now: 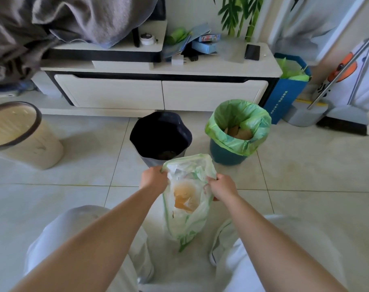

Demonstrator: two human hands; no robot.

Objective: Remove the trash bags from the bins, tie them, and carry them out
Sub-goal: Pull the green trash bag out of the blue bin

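Pale glossy floor tiles (305,175) with thin grout lines, soft daylight. A low white TV cabinet (158,93) with black trim and two drawers runs along the white wall (189,11) from 10 to 2 o'clock, with a grey blanket (52,24) heaped at 11, a dark phone (252,52) on top at 1, and a green bamboo plant (240,13) behind. A blue paper bag (284,95) stands beside the cabinet's end at 2 o'clock, a broom (345,121) at 3.

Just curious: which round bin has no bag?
The beige bin, far left; the middle bin holds a black bag, the teal bin a green bag.
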